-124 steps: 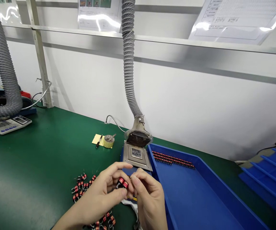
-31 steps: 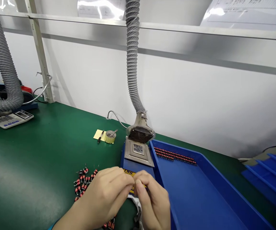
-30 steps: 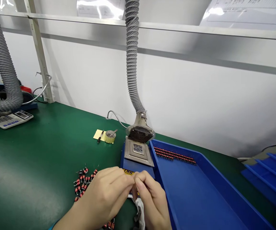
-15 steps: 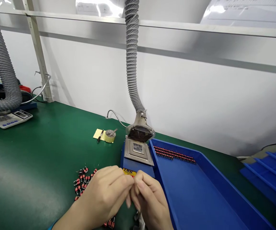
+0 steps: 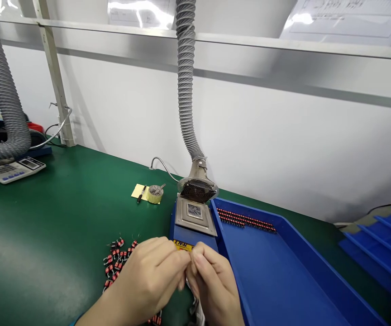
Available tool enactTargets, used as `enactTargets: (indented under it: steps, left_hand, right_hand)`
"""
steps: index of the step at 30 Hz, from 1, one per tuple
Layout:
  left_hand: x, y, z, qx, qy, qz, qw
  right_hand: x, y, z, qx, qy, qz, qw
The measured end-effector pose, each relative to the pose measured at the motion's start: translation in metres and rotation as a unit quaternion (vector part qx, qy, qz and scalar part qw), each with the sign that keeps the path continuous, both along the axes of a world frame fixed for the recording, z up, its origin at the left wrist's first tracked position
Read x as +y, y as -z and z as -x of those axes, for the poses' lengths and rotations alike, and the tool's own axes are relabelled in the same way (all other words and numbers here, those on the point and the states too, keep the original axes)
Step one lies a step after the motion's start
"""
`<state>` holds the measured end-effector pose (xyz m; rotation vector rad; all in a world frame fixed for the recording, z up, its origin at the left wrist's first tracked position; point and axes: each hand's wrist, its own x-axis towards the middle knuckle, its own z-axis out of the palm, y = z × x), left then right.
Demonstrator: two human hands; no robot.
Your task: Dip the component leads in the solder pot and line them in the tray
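Note:
My left hand (image 5: 151, 276) and my right hand (image 5: 214, 285) meet at their fingertips in front of a blue solder pot (image 5: 195, 215). Both are closed in a pinch; whatever lies between the fingers is hidden. A pile of small red-and-black wound coils (image 5: 116, 260) with wire leads lies left of my left hand, partly behind it. More of these show below, under my wrist. To the right of my right hand stands a blue tray (image 5: 273, 267), with rows of similar red-and-black parts (image 5: 246, 219) along its far end.
A fume hood (image 5: 198, 188) on a grey flexible duct (image 5: 186, 81) hangs over the pot. On the green table (image 5: 73, 199) are a tape roll (image 5: 155, 194), a pen (image 5: 141, 194) on yellow paper, and a calculator (image 5: 15, 170). Blue stacked trays (image 5: 382, 244) stand at far right.
The view has shifted very slightly. My hands keep nearly the same pinched pose, fingertips together; the coils and the parts in the tray stay put.

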<state>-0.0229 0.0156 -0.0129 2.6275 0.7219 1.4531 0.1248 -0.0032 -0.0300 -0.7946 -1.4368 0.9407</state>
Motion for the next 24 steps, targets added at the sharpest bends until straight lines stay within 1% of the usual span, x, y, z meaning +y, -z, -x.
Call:
enactTargets:
  steps: [1,2,3,6,8,11,13,15,17,19,20,21,22,24]
  left_hand:
    - [0.000,0.000,0.000,-0.011,0.006,0.007,1.000]
    - [0.000,0.000,0.000,-0.028,0.016,0.031,0.999]
    - [-0.001,-0.001,0.001,-0.048,0.027,0.065,0.996]
    - [-0.004,-0.002,0.004,-0.084,0.050,0.200,0.975]
    - [-0.005,-0.002,0.006,-0.089,0.062,0.269,0.957]
    - [-0.005,-0.002,0.006,-0.094,0.078,0.325,0.938]
    - [-0.005,-0.003,0.006,-0.094,0.087,0.347,0.929]
    - [-0.005,-0.005,0.006,-0.090,0.097,0.363,0.922]
    - [-0.004,-0.008,0.007,-0.081,0.095,0.374,0.919]
    - [-0.002,-0.011,0.009,-0.080,0.084,0.385,0.916]
    - [-0.001,-0.012,0.010,-0.091,0.081,0.393,0.911]
    - [0.001,-0.012,0.011,-0.112,0.081,0.404,0.904]
    - [0.002,-0.013,0.011,-0.144,0.086,0.417,0.893]
    - [0.005,-0.012,0.011,-0.218,0.122,0.451,0.857]
  right_hand:
    - [0.000,0.000,-0.001,0.047,-0.045,0.028,0.997]
    - [0.001,-0.001,-0.002,0.073,-0.066,0.026,0.995]
    - [0.001,-0.001,-0.003,0.075,-0.058,0.002,0.996]
    - [0.003,-0.001,-0.006,0.000,0.027,-0.101,0.995]
    - [0.004,0.000,-0.006,-0.031,0.047,-0.148,0.987]
    - [0.005,0.002,-0.004,-0.032,0.063,-0.217,0.974]
    - [0.005,0.003,-0.002,-0.042,0.077,-0.237,0.968]
    - [0.002,0.001,-0.001,-0.039,0.094,-0.207,0.973]
    - [-0.001,-0.003,-0.002,0.001,0.133,-0.155,0.979]
    - [-0.002,-0.006,-0.005,0.060,0.192,-0.138,0.970]
    - [-0.002,-0.007,-0.007,0.080,0.211,-0.133,0.965]
    - [-0.002,-0.007,-0.009,0.089,0.212,-0.121,0.966]
    - [0.000,-0.006,-0.010,0.095,0.197,-0.100,0.971]
    - [0.008,0.000,-0.014,0.110,0.132,-0.027,0.985]
